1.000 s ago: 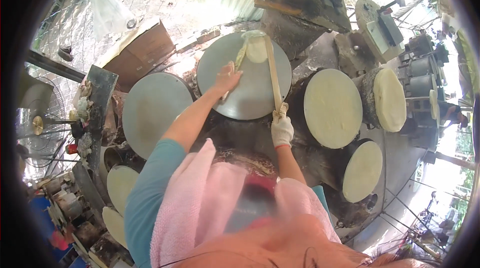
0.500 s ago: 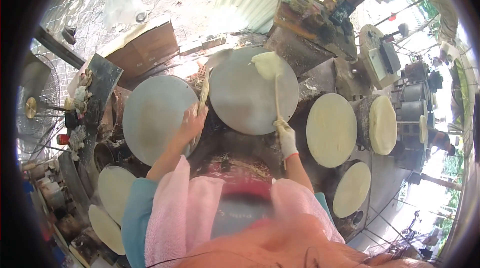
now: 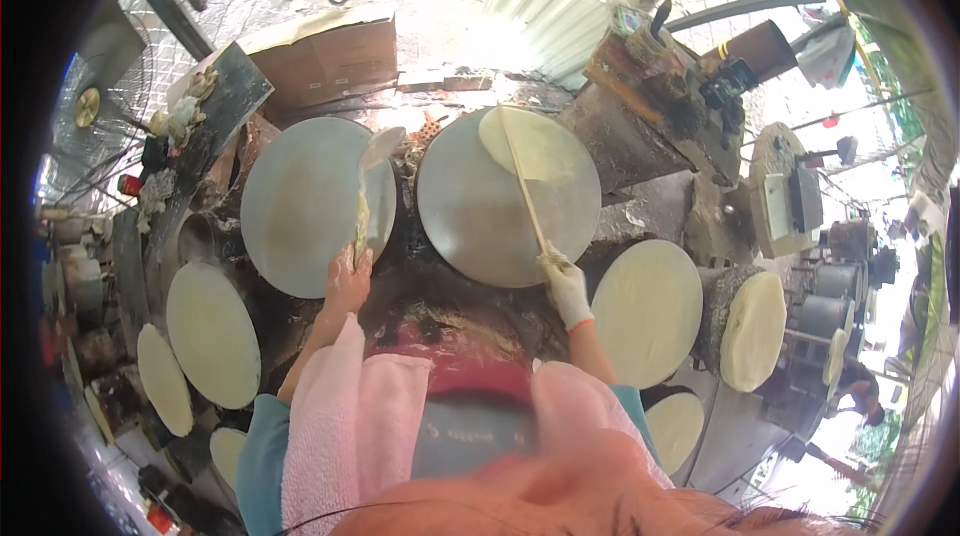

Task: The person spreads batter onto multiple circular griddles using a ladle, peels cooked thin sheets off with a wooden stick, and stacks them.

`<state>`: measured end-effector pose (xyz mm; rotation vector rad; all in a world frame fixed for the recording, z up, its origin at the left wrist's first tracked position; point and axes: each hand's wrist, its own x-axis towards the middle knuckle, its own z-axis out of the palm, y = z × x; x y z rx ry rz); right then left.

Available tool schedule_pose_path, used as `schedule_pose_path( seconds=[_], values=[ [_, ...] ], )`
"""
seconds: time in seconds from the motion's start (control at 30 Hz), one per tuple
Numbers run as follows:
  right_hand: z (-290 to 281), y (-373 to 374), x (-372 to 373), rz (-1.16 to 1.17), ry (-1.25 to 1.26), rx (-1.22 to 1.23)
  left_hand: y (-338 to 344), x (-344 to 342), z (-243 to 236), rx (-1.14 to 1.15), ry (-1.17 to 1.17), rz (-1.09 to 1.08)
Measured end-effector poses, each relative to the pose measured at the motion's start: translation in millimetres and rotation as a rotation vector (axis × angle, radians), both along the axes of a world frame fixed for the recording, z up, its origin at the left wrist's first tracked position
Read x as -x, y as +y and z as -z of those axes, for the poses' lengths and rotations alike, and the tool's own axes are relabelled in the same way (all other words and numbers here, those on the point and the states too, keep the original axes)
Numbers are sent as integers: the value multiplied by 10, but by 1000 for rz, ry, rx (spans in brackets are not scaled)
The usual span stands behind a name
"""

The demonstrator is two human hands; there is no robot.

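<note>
My bare left hand (image 3: 349, 278) is closed round the handle of a ladle (image 3: 383, 148), whose pale bowl is over the right edge of the left round griddle (image 3: 300, 206). My right hand (image 3: 565, 288), in a whitish glove with a red-orange cuff, grips a long thin wooden stick (image 3: 526, 186). The stick slants up across the right round griddle (image 3: 470, 221), its far end over a pale round layer of batter (image 3: 548, 154) at the griddle's upper part. Whatever tip the stick carries cannot be made out there. The left griddle bears no batter.
Pale batter rounds lie on griddles at the right (image 3: 648, 314) and left (image 3: 212, 336). A thick pale stack (image 3: 753, 332) stands farther right. Beyond the griddles are a cardboard box (image 3: 330, 61), a corrugated sheet (image 3: 548, 31) and a cluttered stand (image 3: 660, 86). A fan (image 3: 88, 108) is at far left.
The ladle has moved left, from between the griddles to over the left griddle's edge. The batter on the right griddle has spread wider and rounder, and the stick has swung left. The view has shifted.
</note>
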<state>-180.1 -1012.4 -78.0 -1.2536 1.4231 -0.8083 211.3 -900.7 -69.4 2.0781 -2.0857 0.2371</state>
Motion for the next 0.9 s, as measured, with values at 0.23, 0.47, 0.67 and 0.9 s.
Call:
schedule_pose_path(
  seconds=[0.23, 0.47, 0.67, 0.9],
  values=[
    [-228, -389, 361, -50, -113, -428, 477, 294, 382, -55, 195, -328],
    [-209, -804, 846, -203, 70, -184, 299, 837, -419, -204, 714, -708],
    [-26, -829, 713, -326, -219, -526, 494, 965, -138, 72, 452, -483],
    [-81, -1482, 991, -412, 51, -260, 502, 1004, -329, 128, 530, -445]
  ],
)
